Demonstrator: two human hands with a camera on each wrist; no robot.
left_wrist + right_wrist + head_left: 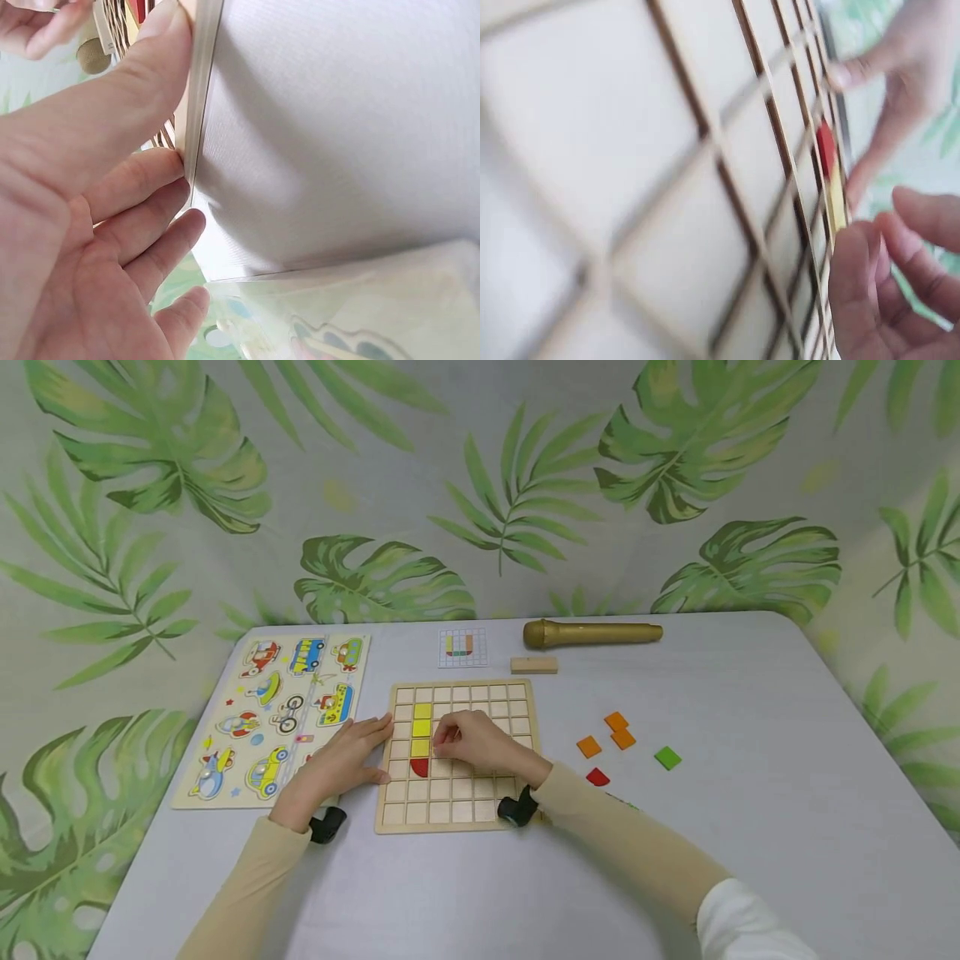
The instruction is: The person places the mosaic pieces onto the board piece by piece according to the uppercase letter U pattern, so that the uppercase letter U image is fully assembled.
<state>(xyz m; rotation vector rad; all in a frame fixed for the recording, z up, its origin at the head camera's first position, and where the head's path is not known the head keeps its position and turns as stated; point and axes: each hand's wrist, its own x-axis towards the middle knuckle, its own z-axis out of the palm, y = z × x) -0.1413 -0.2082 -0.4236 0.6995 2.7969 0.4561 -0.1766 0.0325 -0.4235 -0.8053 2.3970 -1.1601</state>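
A wooden grid board (pixel 450 828) lies on the table. In one of its columns are several yellow squares (pixel 422 727), with a red rounded piece (pixel 419 767) below them. My left hand (pixel 341 764) rests at the board's left edge. In the left wrist view, the left hand's thumb (pixel 154 56) touches the frame, and the fingers stretch along its side. Over the board, my right hand (pixel 476 742) has bent fingers, their tips low beside the yellow squares. In the right wrist view, the right hand (pixel 892 292) shows no piece clearly; what lies between its fingertips is hidden.
Right of the board lie orange squares (pixel 588 747), a green square (pixel 667 758) and a red piece (pixel 597 777). A pattern card (pixel 462 648), a wooden block (pixel 534 666) and a gold microphone-shaped object (pixel 600 633) stand behind. A vehicle puzzle board (pixel 251 706) is at left.
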